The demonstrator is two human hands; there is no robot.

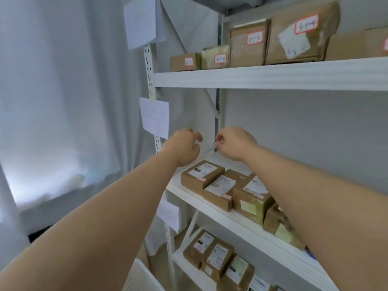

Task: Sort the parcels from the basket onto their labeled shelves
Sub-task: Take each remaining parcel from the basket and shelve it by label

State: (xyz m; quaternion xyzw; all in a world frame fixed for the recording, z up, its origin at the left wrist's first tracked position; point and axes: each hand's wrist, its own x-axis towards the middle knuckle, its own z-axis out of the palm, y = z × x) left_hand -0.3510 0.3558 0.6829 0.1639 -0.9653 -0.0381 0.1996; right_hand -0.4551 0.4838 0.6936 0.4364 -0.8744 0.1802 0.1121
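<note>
left hand point(184, 147) above brown labelled parcels point(202, 177)

wall point(304, 131): grey | curtain point(52, 91): pale, backlit | upright point(151, 80): white

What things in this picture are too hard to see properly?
- Head view, paper sign on the post: writing too faint.
- Small box labels on the top shelf: too small and blurred.
- Left hand and right hand: fingers curl away, so whether they hold anything is hidden.
- Basket: outside the frame.
</note>
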